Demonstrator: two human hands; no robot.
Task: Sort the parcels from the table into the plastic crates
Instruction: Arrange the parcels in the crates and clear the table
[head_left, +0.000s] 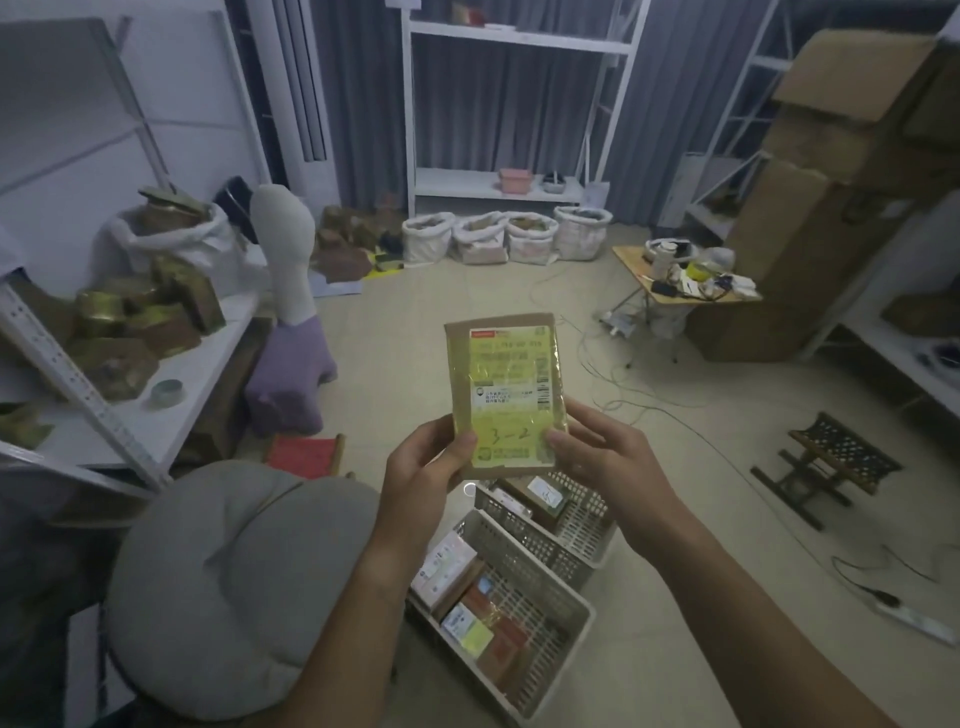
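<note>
Storeroom, dim light: beige floor (675, 467), white shelving along the back and both sides, sacks (501, 236) lined under the back shelf at top centre. I see more brown parcels stacked on the shelf (171, 395) at left, and my guess is that's the supply pile.

Parcel (506, 392) is at frame centre, held upright in the air with its label facing the camera. Left hand (426, 470) grips the lower left corner, thumb over the front. Right hand (595, 449) grips the lower right corner the same way. Both are curled round the bottom edge, so the label stays uncovered. "3-2" is handwritten near the bottom of the label, and I read the pose as checking that code before choosing a bin.

Two crates sit on the floor directly below the hands, at bottom centre. The near crate (576, 618) holds several boxes, white and red-brown. The far crate (587, 540) holds at least one brown box, though the parcel and hands hide part of it. They're touching or just beside each other, open tops up, so either is a short drop from here.

I can't tell which crate 3-2 maps to: no visible crate markings.

Grey cushion (223, 587) at lower left, beside the crates.
</note>
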